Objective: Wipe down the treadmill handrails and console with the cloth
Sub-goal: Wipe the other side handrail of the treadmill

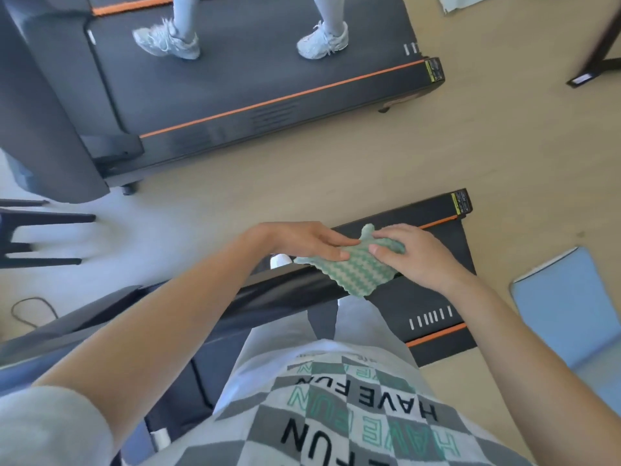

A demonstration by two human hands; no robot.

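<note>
I stand on a black treadmill (437,307) with orange trim. Its black handrail (268,290) runs across in front of my waist. A green and cream zigzag cloth (359,270) hangs just above the rail's right end, held between both hands. My left hand (302,240) pinches the cloth's left edge between thumb and fingers. My right hand (413,253) grips its right side with curled fingers. The console is out of view.
A second treadmill (268,95) lies ahead with another person's white sneakers (168,42) on its belt. Dark stool legs (40,237) stand at the left, a blue mat (571,304) at the right, a black stand foot (594,68) at the top right. Beige floor runs between the two treadmills.
</note>
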